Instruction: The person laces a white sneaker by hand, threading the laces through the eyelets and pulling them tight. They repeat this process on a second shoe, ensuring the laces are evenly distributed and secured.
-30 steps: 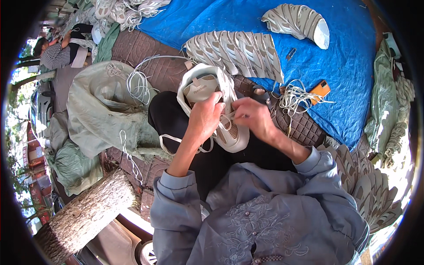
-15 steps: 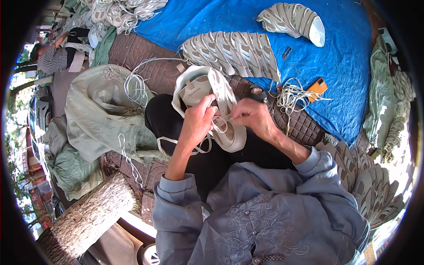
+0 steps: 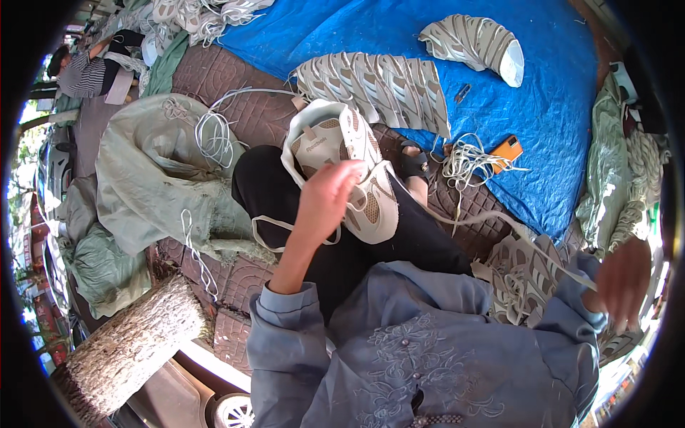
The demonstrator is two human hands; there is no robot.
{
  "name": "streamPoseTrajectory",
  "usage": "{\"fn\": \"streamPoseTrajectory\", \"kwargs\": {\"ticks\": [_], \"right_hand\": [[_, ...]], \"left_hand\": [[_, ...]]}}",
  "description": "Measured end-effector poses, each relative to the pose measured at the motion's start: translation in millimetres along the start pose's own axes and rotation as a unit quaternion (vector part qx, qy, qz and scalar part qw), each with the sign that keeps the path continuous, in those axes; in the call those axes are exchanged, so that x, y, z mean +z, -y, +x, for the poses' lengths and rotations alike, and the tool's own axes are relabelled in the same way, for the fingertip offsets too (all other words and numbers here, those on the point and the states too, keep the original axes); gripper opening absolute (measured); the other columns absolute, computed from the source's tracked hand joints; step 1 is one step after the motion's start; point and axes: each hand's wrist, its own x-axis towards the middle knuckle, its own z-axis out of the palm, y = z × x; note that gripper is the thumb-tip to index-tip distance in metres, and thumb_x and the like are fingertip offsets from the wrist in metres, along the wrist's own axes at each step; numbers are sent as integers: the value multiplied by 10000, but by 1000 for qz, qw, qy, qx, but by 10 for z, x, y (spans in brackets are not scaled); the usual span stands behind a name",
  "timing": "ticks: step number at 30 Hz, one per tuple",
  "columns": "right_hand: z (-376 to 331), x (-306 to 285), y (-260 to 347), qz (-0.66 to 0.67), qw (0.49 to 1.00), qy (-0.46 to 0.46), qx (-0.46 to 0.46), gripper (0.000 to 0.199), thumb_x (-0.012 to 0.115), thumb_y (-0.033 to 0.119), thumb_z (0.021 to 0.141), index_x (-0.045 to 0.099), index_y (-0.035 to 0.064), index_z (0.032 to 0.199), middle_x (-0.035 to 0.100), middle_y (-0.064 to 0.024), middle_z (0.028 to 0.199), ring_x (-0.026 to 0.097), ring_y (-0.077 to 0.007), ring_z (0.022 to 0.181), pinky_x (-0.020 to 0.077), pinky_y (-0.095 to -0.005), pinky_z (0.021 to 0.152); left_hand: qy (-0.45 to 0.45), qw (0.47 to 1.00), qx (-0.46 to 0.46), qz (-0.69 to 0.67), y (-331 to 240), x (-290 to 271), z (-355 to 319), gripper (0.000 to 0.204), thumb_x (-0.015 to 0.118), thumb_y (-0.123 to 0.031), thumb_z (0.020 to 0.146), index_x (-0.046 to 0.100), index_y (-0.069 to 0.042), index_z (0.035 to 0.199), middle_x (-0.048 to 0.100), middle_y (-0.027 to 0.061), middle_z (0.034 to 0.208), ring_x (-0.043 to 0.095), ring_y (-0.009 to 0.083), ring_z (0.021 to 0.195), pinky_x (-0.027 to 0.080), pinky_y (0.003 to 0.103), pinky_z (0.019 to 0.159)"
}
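My left hand (image 3: 330,200) rests on the white and beige sneaker (image 3: 349,167) that lies sole-down across my lap, on my black trousers (image 3: 285,192); the fingers curl over its side and tongue, pressing it steady rather than pinching anything. My right hand (image 3: 622,279) is flung far out to my right, blurred, and closed around the end of a white lace (image 3: 499,222) that runs taut from the shoe's eyelets across my knee to that fist. I judge I am in the middle of lacing: one pass of the lace is being drawn through to its full length. The next move, as I see it, calls for bringing the lace tip back to the shoe, finding the next free eyelet, and keeping the left hand firm so the sneaker does not twist. Loose laces (image 3: 467,160) lie on the paving just beside an orange phone (image 3: 506,150), at the edge of the blue tarp (image 3: 399,36).
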Motion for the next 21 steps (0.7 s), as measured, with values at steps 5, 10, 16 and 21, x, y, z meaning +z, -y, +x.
{"fn": "streamPoseTrajectory", "kwargs": {"ticks": [5,10,16,21], "right_hand": [[403,-3,85,-178,948,202,168,185,588,81,810,565,-34,953,602,-136,898,573,-226,661,474,-301,580],[724,-550,-512,-199,954,148,170,133,613,98,766,596,-1,678,618,-100,717,575,-214,566,444,-295,503],[969,-1272,-1460,-660,711,-219,108,127,649,73,606,553,-5,576,601,-126,794,589,-209,732,441,-277,714],[783,-2178,-2034,-432,806,-309,261,116,649,93,651,600,-11,665,580,-35,634,531,-81,633,418,-208,620]], "left_hand": [[41,973,117,196,-113,191,16,192,540,-73,775,589,-80,960,592,113,749,559,280,700,448,351,630],[160,981,51,94,-162,154,-120,204,530,-71,769,578,-77,968,601,116,733,587,281,639,460,335,576],[250,949,-135,-136,-178,-50,-334,245,444,-83,837,560,-52,1051,618,68,728,573,119,605,459,236,583],[205,944,-169,-195,-107,-85,-455,246,406,-95,879,556,-37,1065,617,56,736,560,85,630,453,218,586]]}}
